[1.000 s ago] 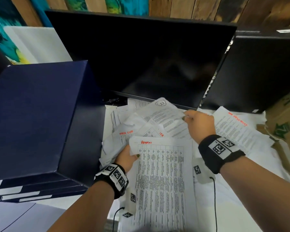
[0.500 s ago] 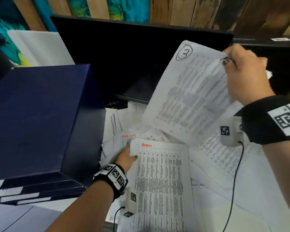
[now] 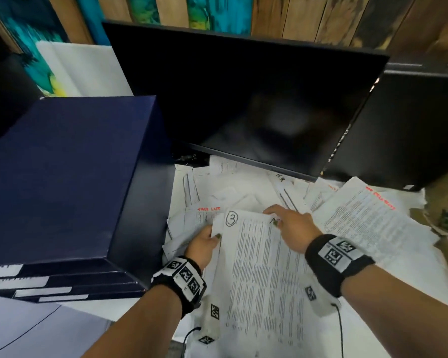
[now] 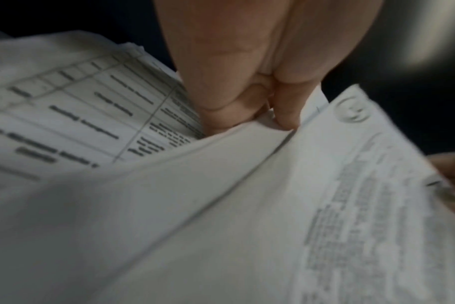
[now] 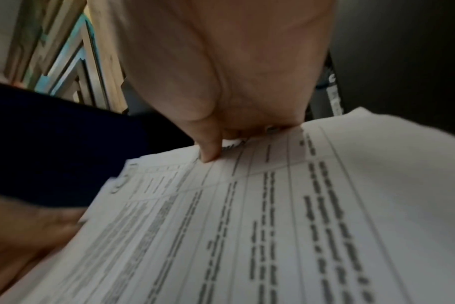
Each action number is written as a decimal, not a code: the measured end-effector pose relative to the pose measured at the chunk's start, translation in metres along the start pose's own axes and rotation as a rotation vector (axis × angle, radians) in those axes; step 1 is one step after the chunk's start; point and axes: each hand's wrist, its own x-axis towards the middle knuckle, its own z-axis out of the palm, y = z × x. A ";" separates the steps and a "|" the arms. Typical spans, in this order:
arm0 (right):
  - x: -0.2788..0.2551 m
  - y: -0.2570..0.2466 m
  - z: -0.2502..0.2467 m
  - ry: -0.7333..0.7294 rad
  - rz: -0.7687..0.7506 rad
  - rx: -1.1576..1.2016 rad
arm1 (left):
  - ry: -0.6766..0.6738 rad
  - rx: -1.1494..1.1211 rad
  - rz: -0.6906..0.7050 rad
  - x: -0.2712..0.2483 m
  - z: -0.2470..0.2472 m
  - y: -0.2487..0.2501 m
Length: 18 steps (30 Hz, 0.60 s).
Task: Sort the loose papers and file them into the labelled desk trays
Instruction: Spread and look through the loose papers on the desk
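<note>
A printed sheet with a circled 3 [image 3: 259, 267] lies on top of the paper stack that my left hand [image 3: 214, 237] grips by its upper left edge, thumb on top. My right hand [image 3: 273, 218] pinches the top edge of that same sheet. In the left wrist view my thumb and fingers [image 4: 283, 115] clamp the stack's edge beside the circled 3 sheet [image 4: 351, 144]. The right wrist view has my thumb [image 5: 208, 152] pressed on the sheet's [image 5: 286, 226] top edge. The navy stacked trays [image 3: 62, 177] with white labels stand just left of my left hand.
Loose papers [image 3: 230, 192] cover the desk under and behind my hands, among them one headed in red [image 3: 208, 209] and one at the right with red writing [image 3: 360, 215]. A dark monitor [image 3: 256, 104] stands behind and a black box [image 3: 411, 125] at the right.
My right hand picked the circled 3 sheet out of the pile, lifted it, then brought it down onto the stack in my left hand, covering the sheet headed ADMIN. The left hand stayed in place.
</note>
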 end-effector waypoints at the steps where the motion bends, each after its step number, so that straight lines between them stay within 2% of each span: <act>1: 0.001 -0.003 0.008 -0.017 -0.003 -0.007 | 0.016 -0.048 -0.014 -0.002 0.001 0.003; 5: 0.006 -0.014 0.027 -0.064 0.014 -0.068 | 0.022 -0.172 -0.080 -0.007 0.004 0.005; 8: 0.010 -0.013 0.037 -0.040 0.039 -0.041 | -0.040 -0.024 -0.055 -0.007 0.003 -0.004; 14: 0.015 -0.003 0.045 -0.007 0.075 0.091 | -0.066 0.094 -0.042 -0.013 -0.001 -0.009; 18: 0.014 0.008 0.048 -0.048 0.126 0.293 | -0.061 0.123 -0.046 -0.015 0.002 -0.009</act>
